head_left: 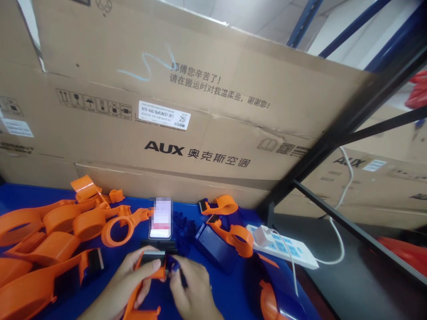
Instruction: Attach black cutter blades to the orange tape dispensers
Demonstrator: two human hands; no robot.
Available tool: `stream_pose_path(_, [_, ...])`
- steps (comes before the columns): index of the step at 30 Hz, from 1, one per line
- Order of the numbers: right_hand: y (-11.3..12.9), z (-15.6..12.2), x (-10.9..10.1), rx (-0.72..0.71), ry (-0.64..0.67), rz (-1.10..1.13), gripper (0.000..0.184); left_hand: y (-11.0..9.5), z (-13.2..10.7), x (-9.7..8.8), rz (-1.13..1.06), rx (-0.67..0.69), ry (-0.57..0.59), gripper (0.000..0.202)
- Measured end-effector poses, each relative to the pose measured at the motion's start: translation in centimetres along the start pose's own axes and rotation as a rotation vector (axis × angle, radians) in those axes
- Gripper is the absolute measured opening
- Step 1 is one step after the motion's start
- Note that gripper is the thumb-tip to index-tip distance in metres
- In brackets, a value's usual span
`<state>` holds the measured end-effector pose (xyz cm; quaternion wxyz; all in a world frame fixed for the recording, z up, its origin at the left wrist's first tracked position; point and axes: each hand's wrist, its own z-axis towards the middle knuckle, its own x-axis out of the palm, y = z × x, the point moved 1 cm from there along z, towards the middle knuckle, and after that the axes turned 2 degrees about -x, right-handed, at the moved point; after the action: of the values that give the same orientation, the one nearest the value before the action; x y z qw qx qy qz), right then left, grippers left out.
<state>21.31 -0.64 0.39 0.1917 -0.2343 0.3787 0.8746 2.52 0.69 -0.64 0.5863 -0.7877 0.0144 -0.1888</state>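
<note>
My left hand [138, 269] is closed around an orange tape dispenser frame [133, 295] at the bottom centre, with its thumb on a dark plate that has a pale serrated edge. Against the right side of that frame, my right hand [191, 282] pinches a small dark blue plastic part [175, 266], mostly covered by the fingers. Just beyond my hands, a phone [160, 222] with a lit, blurred screen stands on a dark holder. More orange dispenser frames [43, 255] lie heaped to the left, one with a dark plate and blade at its end.
Dark blue plastic pieces [215, 246] and orange frames [242, 240] lie right of the phone. A white power strip [283, 246] with a plugged-in cable sits near a black rack post. A large cardboard box [200, 111] walls off the back of the blue surface [115, 255].
</note>
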Motion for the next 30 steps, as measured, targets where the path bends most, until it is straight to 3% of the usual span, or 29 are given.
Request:
stream_pose_path(6, [-1.0,1.2,-1.0,0.383,-0.191,0.098,0.043,-0.3,0.1,-0.7,-0.064,-0.062,-0.097,0.042])
stream_pose_path(10, [-2.4,1.5,0.0,0.665,-0.248,0.385,0.047,-0.2,0.0,-0.5,-0.072,-0.077,-0.108,0.044])
stream_pose_path(13, [-2.8,1.4,0.5,0.771,-0.311,0.6,0.073,0.1,-0.1,-0.4,-0.071,-0.075,-0.089,0.045])
stream_pose_path(15, [-2.9,1.3,0.5,0.759,-0.333,0.641,0.075,0.4,0.1,-0.5,-0.059,-0.079,-0.083,0.047])
stream_pose_path(18, [-2.6,1.0,0.0,0.665,-0.314,0.576,0.054,0.7,0.5,-0.9,-0.024,-0.085,-0.068,0.051])
stream_pose_path(22, [-1.3,0.7,-0.4,0.365,-0.122,0.362,0.025,0.7,0.7,-0.9,0.023,-0.057,-0.033,0.046])
stream_pose_path(25, [-0.2,0.7,-0.2,0.178,0.047,0.279,0.028,0.6,0.6,-0.6,0.062,0.0,-0.003,0.038])
stream_pose_path(30, [0.6,0.9,0.2,0.131,0.122,0.24,0.031,1.0,0.5,-0.3,0.103,0.024,-0.02,0.04])
